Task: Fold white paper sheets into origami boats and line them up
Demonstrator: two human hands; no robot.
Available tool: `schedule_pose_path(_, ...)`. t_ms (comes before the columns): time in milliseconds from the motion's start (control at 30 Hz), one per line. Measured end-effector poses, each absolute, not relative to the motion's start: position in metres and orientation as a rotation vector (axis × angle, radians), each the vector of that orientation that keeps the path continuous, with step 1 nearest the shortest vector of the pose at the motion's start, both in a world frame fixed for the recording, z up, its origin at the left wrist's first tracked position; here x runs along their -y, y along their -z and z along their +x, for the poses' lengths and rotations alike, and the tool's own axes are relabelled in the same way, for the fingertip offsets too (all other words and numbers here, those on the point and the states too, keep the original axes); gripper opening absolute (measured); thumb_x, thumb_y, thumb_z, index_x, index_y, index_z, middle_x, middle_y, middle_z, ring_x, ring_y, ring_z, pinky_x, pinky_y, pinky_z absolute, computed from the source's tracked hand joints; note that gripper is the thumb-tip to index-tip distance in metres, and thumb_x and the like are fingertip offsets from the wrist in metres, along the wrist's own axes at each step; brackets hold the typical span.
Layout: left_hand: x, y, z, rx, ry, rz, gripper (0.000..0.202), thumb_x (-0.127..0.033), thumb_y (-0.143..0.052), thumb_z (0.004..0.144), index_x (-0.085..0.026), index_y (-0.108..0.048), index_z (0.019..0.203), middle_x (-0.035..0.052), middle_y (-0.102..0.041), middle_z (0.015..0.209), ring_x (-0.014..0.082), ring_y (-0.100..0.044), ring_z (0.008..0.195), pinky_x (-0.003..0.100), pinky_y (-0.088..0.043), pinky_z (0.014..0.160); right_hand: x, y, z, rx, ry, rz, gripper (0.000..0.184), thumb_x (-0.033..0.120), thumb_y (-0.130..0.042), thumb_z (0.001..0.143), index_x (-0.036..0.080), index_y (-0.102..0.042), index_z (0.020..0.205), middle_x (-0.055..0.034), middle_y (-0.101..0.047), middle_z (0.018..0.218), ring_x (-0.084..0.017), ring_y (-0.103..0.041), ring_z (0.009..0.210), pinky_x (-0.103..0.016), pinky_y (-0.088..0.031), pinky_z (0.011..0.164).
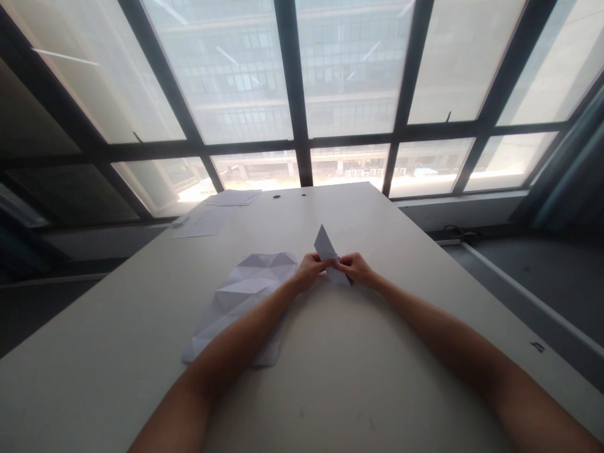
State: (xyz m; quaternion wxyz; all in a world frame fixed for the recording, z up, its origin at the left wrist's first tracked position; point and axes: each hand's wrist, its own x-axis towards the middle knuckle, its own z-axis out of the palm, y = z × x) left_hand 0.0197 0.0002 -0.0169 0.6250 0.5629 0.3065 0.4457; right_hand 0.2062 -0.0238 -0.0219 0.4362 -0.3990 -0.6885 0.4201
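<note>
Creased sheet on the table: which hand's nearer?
Left: the left hand is near the far-right corner of the creased sheet; the right hand is farther right.

The folded piece looked to be plain paper, matt and smooth-faced, with crisp edges. The creased sheet had the same matt paper finish, its surface broken into raised facets by sharp folds, while the loose sheets appeared to be flat, smooth paper. The tabletop was smooth with a soft, satin sheen, like laminate. The window panes were glossy glass, carrying streaks of reflected light, and the dark frame looked like matt coated metal. The curtain seemed to be soft, matt cloth falling in folds.
</note>
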Motion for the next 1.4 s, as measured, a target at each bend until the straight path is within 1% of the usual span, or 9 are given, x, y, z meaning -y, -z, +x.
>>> schedule_pose_path(133, 0.001, 0.014, 0.021, -0.736, -1.036, 1.229, 0.039, -0.037, -0.091, 0.063, -0.01, -0.079, 0.089, 0.013, -0.077, 0.09, 0.0235, -0.072, 0.077, 0.033, -0.055, 0.076, 0.024, 0.021, 0.205, 1.745, -1.06, -0.982, 0.044, 0.057, -0.066, 0.075, 0.014, -0.065, 0.063, 0.0037, -0.046, 0.053, -0.01, -0.038, 0.051, -0.023, -0.027, 0.049)
schedule_pose_path(267, 0.001, 0.013, 0.022, -0.748, -1.049, 1.184, 0.039, -0.035, -0.094, 0.059, -0.01, -0.078, 0.084, 0.0132, -0.077, 0.087, 0.0231, -0.071, 0.075, 0.033, -0.055, 0.074, 0.024, 0.019, 0.203, 1.681, -1.058, -1.021, 0.048, 0.06, -0.062, 0.076, 0.014, -0.065, 0.063, 0.0034, -0.044, 0.052, -0.01, -0.036, 0.05, -0.023, -0.025, 0.047)
schedule_pose_path(433, 0.003, 0.013, 0.023, -0.768, -1.042, 1.113, 0.036, -0.038, -0.092, 0.063, -0.01, -0.077, 0.081, 0.0127, -0.076, 0.084, 0.0211, -0.069, 0.069, 0.031, -0.054, 0.068, 0.027, 0.017, 0.204, 1.7, -1.063, -1.025, 0.046, 0.057, -0.062, 0.076, 0.015, -0.061, 0.059, 0.0035, -0.042, 0.052, -0.009, -0.034, 0.05, -0.023, -0.023, 0.046)
schedule_pose_path(633, 0.002, 0.011, 0.023, -0.73, -1.077, 1.145, 0.038, -0.039, -0.092, 0.062, -0.009, -0.077, 0.08, 0.0129, -0.076, 0.084, 0.0232, -0.07, 0.075, 0.034, -0.054, 0.077, 0.026, 0.018, 0.201, 1.666, -0.99, -1.049, 0.048, 0.06, -0.061, 0.076, 0.017, -0.057, 0.056, 0.0036, -0.041, 0.052, -0.01, -0.034, 0.051, -0.023, -0.025, 0.047)
schedule_pose_path(867, 0.005, 0.011, 0.023, -0.749, -1.019, 1.248, 0.037, -0.034, -0.093, 0.061, -0.011, -0.079, 0.087, 0.0125, -0.077, 0.088, 0.0238, -0.07, 0.077, 0.033, -0.054, 0.075, 0.027, 0.02, 0.204, 1.659, -0.907, -1.076, 0.045, 0.056, -0.06, 0.076, 0.016, -0.059, 0.056, 0.0028, -0.042, 0.052, -0.011, -0.035, 0.052, -0.023, -0.024, 0.047)
schedule_pose_path(1000, 0.004, 0.011, 0.022, -0.774, -1.017, 1.178, 0.037, -0.039, -0.092, 0.063, -0.011, -0.078, 0.083, 0.0124, -0.077, 0.085, 0.0225, -0.07, 0.072, 0.032, -0.053, 0.07, 0.028, 0.018, 0.205, 1.715, -0.931, -1.072, 0.043, 0.053, -0.058, 0.077, 0.017, -0.057, 0.054, 0.003, -0.041, 0.051, -0.01, -0.033, 0.051, -0.023, -0.022, 0.045)
schedule_pose_path(1067, 0.002, 0.011, 0.021, -0.769, -1.049, 1.12, 0.038, -0.041, -0.091, 0.065, -0.01, -0.076, 0.082, 0.0125, -0.076, 0.086, 0.0213, -0.07, 0.072, 0.032, -0.053, 0.072, 0.028, 0.017, 0.206, 1.743, -0.953, -1.066, 0.04, 0.05, -0.058, 0.076, 0.017, -0.056, 0.054, 0.0032, -0.04, 0.051, -0.01, -0.033, 0.051, -0.022, -0.022, 0.045)
schedule_pose_path(1200, -0.005, 0.012, 0.019, -0.758, -1.162, 1.047, 0.039, -0.043, -0.09, 0.066, -0.011, -0.075, 0.084, 0.0124, -0.077, 0.09, 0.0215, -0.071, 0.079, 0.033, -0.054, 0.077, 0.027, 0.016, 0.208, 1.796, -0.98, -1.045, 0.036, 0.046, -0.059, 0.075, 0.017, -0.054, 0.054, 0.004, -0.039, 0.051, -0.009, -0.032, 0.05, -0.022, -0.022, 0.045)
schedule_pose_path(1400, -0.011, 0.012, 0.018, -0.731, -1.321, 0.897, 0.041, -0.043, -0.091, 0.064, -0.011, -0.073, 0.084, 0.0106, -0.076, 0.086, 0.0236, -0.073, 0.09, 0.032, -0.055, 0.082, 0.026, 0.017, 0.212, 1.843, -1.03, -1.02, 0.036, 0.045, -0.059, 0.076, 0.017, -0.054, 0.054, 0.0048, -0.037, 0.051, -0.008, -0.031, 0.048, -0.022, -0.021, 0.044)
